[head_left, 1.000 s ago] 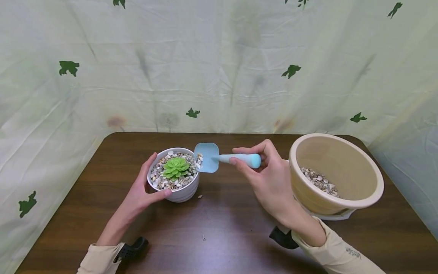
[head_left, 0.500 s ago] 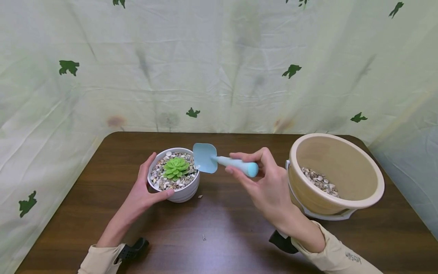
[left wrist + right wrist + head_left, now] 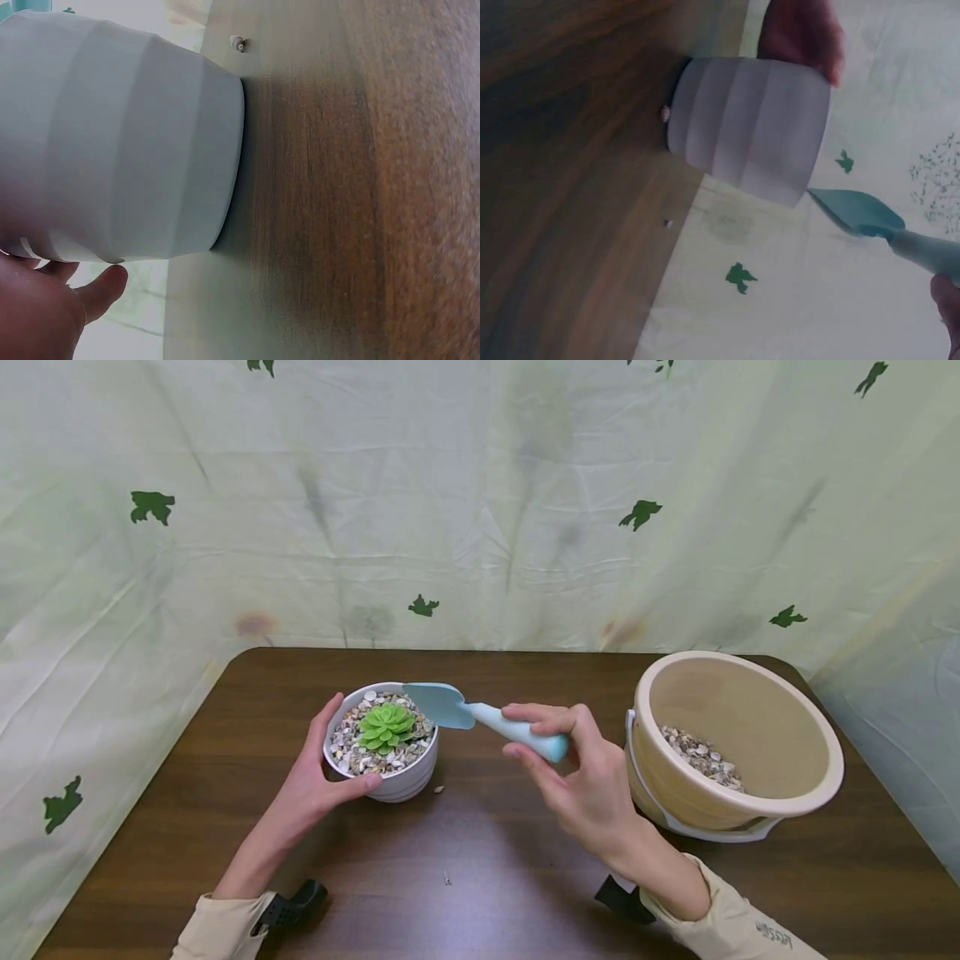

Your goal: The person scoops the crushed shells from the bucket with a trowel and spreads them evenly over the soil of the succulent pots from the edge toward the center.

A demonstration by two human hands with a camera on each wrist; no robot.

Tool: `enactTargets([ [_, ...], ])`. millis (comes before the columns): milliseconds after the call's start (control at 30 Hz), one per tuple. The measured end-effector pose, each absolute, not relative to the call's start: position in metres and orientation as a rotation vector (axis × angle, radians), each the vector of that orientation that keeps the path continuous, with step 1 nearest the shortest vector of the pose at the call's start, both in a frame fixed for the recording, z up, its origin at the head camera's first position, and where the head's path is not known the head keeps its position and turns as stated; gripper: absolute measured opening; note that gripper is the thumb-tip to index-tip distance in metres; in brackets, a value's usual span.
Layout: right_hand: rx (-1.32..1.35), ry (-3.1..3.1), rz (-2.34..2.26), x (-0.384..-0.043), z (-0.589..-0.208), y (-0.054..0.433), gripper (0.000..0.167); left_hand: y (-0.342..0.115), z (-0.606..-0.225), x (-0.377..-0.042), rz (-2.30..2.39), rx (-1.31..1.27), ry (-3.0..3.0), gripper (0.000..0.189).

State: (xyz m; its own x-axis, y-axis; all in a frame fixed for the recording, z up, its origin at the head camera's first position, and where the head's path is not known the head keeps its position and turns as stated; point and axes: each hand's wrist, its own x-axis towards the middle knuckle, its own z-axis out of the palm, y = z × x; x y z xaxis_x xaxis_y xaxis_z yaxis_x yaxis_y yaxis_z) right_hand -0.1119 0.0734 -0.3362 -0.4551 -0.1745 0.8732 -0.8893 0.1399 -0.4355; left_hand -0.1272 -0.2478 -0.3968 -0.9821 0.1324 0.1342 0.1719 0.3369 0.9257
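Observation:
A white ribbed flower pot (image 3: 401,786) stands upright on the table, filled with small shells and pebbles (image 3: 352,752) around a green succulent (image 3: 386,727). My left hand (image 3: 311,785) holds the pot from the left, thumb along the near rim and fingers round the far left side. Between the thumb and fingers of my right hand (image 3: 581,768) is the handle of a light blue hand trowel (image 3: 442,704). Its blade is tilted, with the tip over the pot's right rim. In the right wrist view the trowel blade (image 3: 859,211) has its point right at the rim.
A large beige bucket (image 3: 660,793) with a white handle stands at the right, shells and pebbles (image 3: 701,758) in its bottom. One loose shell (image 3: 438,790) lies beside the pot on the brown table (image 3: 510,877). A pale leaf-print cloth (image 3: 480,510) hangs behind.
The trowel has tipped over and moved slightly left across the pot's rim; the shells seen on its blade are no longer there. My left hand and the pot have stayed in place.

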Motion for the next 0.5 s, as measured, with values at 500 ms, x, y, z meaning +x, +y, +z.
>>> enactTargets([
  [500, 0.367, -1.653, 2.207, -0.118, -0.33, 0.102, 0.025, -0.247, -0.396, -0.126, -1.783, -0.299, -2.532, 0.106],
])
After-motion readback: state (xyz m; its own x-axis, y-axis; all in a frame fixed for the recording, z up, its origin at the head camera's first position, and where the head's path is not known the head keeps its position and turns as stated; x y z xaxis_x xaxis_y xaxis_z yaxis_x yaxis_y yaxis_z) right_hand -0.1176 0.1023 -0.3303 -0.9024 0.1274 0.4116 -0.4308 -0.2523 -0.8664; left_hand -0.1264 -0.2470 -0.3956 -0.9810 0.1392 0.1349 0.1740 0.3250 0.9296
